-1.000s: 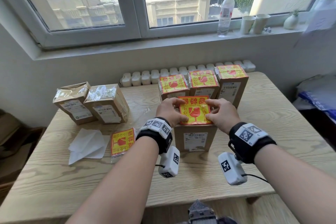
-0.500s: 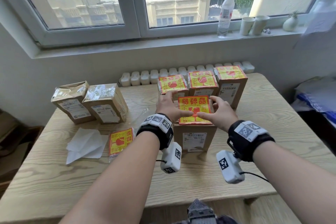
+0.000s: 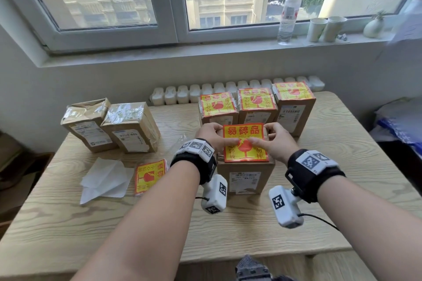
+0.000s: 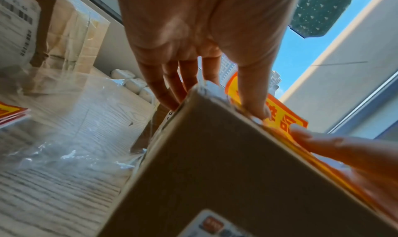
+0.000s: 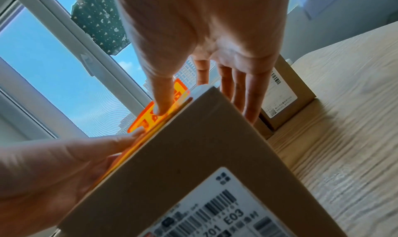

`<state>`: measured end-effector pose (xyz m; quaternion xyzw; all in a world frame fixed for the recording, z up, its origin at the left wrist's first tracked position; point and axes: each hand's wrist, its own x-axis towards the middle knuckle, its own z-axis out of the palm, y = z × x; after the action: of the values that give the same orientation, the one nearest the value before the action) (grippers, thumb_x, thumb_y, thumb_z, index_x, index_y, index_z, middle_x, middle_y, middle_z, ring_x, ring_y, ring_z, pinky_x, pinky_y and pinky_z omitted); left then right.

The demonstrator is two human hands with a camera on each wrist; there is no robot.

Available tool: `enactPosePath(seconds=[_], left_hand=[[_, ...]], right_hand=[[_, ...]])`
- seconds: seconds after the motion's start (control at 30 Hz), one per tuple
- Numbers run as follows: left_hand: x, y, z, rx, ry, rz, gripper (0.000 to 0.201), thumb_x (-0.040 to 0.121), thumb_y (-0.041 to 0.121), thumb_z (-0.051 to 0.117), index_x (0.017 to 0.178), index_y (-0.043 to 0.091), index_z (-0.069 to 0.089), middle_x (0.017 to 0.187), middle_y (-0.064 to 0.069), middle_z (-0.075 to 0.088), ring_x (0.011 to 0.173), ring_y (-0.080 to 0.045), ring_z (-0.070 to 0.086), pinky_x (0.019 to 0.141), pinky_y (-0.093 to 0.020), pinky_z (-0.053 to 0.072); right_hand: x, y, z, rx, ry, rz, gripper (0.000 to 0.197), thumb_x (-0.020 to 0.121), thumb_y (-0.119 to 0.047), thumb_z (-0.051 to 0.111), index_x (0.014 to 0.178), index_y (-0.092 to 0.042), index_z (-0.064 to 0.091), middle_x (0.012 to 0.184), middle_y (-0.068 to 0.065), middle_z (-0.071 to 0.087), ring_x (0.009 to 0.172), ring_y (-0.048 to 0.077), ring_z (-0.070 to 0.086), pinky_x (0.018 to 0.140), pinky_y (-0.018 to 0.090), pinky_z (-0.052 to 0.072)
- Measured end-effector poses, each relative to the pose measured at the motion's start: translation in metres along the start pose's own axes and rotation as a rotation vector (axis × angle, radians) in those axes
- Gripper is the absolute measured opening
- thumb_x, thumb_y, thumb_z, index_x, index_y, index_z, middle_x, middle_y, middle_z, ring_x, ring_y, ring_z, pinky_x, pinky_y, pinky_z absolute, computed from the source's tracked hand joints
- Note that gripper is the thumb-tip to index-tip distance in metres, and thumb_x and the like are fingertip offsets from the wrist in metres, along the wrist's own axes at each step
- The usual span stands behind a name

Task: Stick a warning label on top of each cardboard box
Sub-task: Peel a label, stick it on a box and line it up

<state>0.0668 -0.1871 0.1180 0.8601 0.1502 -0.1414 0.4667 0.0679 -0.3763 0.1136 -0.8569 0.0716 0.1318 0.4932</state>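
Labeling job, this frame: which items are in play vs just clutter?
In play:
- front box, warning label pressed on top by left hand and right hand
- three labeled boxes behind
- two unlabeled boxes, left
- spare labels

Clutter:
- backing paper
- water bottle, paper cups, small vase on sill

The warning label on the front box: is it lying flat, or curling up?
Mostly flat: the label lies spread across the box top, both thumbs pressing its middle; the wrist views show its far edge lifted.

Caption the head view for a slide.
Both thumbs press a warning label onto the front cardboard box; two boxes await labels.
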Motion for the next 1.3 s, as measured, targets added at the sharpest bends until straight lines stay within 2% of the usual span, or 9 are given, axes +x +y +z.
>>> enactPosePath(seconds=[0.17, 0.3, 0.43, 0.53, 0.77, 0.9, 1.0, 1.17, 1.3], left_hand=[[0.006, -0.008, -0.003, -0.025, 0.008, 0.001, 0.058, 0.071, 0.041, 0.081, 0.122, 0.020, 0.062, 0.113, 0.002, 0.068, 0.096, -0.014, 0.067, 0.081, -0.031, 0.055], [0.001, -0.004, -0.001, 0.015, 0.037, -0.005, 0.048, 0.077, 0.054, 0.071, 0.105, 0.016, 0.071, 0.099, 0.000, 0.073, 0.091, -0.015, 0.067, 0.073, -0.027, 0.052], [0.003, -0.004, 0.009, 0.007, 0.072, -0.054, 0.055, 0.071, 0.061, 0.071, 0.100, 0.014, 0.071, 0.098, 0.001, 0.073, 0.090, -0.016, 0.068, 0.083, -0.033, 0.056], [0.005, 0.000, 0.008, -0.078, 0.064, -0.120, 0.034, 0.074, 0.048, 0.075, 0.090, 0.018, 0.070, 0.095, -0.001, 0.070, 0.091, -0.020, 0.065, 0.086, -0.034, 0.055], [0.008, 0.012, 0.004, -0.153, 0.047, -0.230, 0.026, 0.083, 0.028, 0.071, 0.097, 0.008, 0.062, 0.115, -0.009, 0.065, 0.097, -0.025, 0.061, 0.084, -0.034, 0.049], [0.003, 0.014, -0.002, -0.170, -0.024, -0.259, 0.042, 0.084, 0.024, 0.068, 0.121, 0.006, 0.060, 0.121, -0.009, 0.062, 0.103, -0.027, 0.060, 0.076, -0.034, 0.047], [-0.001, 0.011, -0.006, -0.258, -0.044, -0.311, 0.050, 0.073, 0.026, 0.075, 0.120, 0.013, 0.062, 0.115, -0.008, 0.063, 0.089, -0.022, 0.060, 0.069, -0.033, 0.048], [-0.002, 0.000, -0.009, -0.369, -0.022, -0.335, 0.035, 0.070, 0.019, 0.073, 0.104, 0.011, 0.066, 0.114, -0.010, 0.068, 0.099, -0.027, 0.066, 0.091, -0.045, 0.054], [-0.014, 0.000, -0.012, -0.347, 0.068, -0.126, 0.026, 0.087, 0.003, 0.063, 0.111, 0.014, 0.067, 0.109, -0.002, 0.064, 0.092, -0.015, 0.063, 0.074, -0.032, 0.054]], right_hand=[[0.007, 0.001, -0.003, -0.019, 0.010, 0.004, 0.044, 0.080, -0.034, 0.075, 0.113, -0.025, 0.049, 0.100, -0.002, 0.056, 0.085, 0.015, 0.060, 0.070, 0.033, 0.053], [0.008, -0.002, 0.001, -0.118, -0.012, 0.054, 0.039, 0.085, -0.052, 0.063, 0.102, -0.019, 0.051, 0.086, -0.005, 0.060, 0.080, 0.015, 0.063, 0.076, 0.039, 0.056], [0.006, -0.004, 0.010, -0.167, -0.047, 0.081, 0.052, 0.088, -0.058, 0.054, 0.117, -0.015, 0.051, 0.077, -0.008, 0.055, 0.072, 0.013, 0.060, 0.063, 0.028, 0.051], [0.006, -0.006, 0.010, -0.159, -0.068, 0.093, 0.056, 0.091, -0.054, 0.052, 0.127, -0.012, 0.050, 0.080, -0.007, 0.057, 0.069, 0.010, 0.059, 0.055, 0.025, 0.045], [0.006, -0.009, 0.004, -0.086, -0.110, 0.126, 0.036, 0.101, -0.034, 0.040, 0.109, -0.005, 0.061, 0.109, 0.013, 0.064, 0.095, 0.025, 0.061, 0.080, 0.034, 0.044], [0.004, -0.007, 0.001, 0.055, -0.087, 0.190, 0.037, 0.101, -0.027, 0.043, 0.120, 0.001, 0.057, 0.091, 0.006, 0.056, 0.070, 0.012, 0.050, 0.058, 0.026, 0.032], [0.005, -0.004, 0.002, 0.086, -0.074, 0.207, 0.036, 0.100, -0.025, 0.044, 0.121, 0.001, 0.058, 0.079, 0.002, 0.055, 0.067, 0.011, 0.046, 0.064, 0.028, 0.034], [-0.002, -0.005, 0.004, 0.031, -0.086, 0.182, 0.043, 0.102, -0.033, 0.040, 0.120, 0.001, 0.058, 0.122, 0.017, 0.062, 0.109, 0.030, 0.057, 0.085, 0.030, 0.031], [-0.007, -0.006, 0.006, -0.010, -0.066, 0.095, 0.037, 0.101, -0.029, 0.043, 0.129, -0.008, 0.054, 0.118, 0.011, 0.061, 0.086, 0.014, 0.058, 0.072, 0.026, 0.042]])
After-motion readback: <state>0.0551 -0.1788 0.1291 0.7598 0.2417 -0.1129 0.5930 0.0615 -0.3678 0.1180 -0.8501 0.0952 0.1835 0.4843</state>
